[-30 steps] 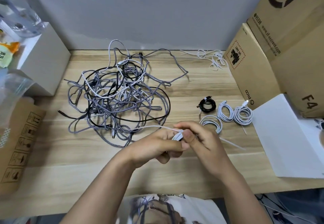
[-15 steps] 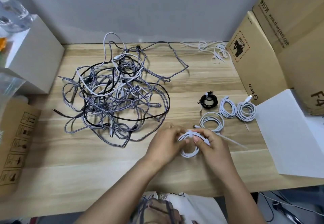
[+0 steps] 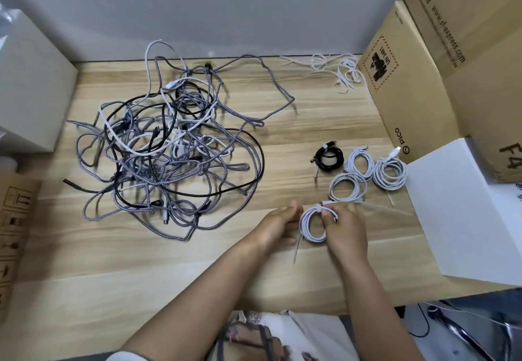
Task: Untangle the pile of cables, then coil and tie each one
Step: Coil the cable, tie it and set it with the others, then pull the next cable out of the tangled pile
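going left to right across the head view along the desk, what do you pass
white box → tangled cable pile → left hand → coil being tied → right hand → white paper

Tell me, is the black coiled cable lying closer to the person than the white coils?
No, the black coiled cable lies at the far left of the group, with one white coil nearer the person.

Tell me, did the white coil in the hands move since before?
Yes. The white coil was held up between the hands a second ago, away from the tied coils. Now it sits lower, close to them, with the right hand gripping it.
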A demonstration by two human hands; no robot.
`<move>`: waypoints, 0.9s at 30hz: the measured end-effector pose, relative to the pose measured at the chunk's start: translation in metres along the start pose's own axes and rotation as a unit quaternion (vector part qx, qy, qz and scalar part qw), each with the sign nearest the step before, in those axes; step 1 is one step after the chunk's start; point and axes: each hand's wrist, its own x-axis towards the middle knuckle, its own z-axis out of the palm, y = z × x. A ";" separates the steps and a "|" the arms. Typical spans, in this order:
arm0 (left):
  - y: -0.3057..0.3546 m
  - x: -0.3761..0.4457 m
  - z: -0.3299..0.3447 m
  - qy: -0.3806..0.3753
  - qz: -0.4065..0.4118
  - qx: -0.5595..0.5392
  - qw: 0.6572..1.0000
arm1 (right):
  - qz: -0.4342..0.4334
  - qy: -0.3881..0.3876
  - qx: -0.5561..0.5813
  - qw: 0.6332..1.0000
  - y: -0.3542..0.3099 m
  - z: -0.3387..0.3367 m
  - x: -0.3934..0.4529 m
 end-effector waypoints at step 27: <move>-0.025 -0.054 -0.109 0.251 0.175 0.077 0.949 | -0.292 -0.145 -0.041 0.945 -0.125 0.058 -0.013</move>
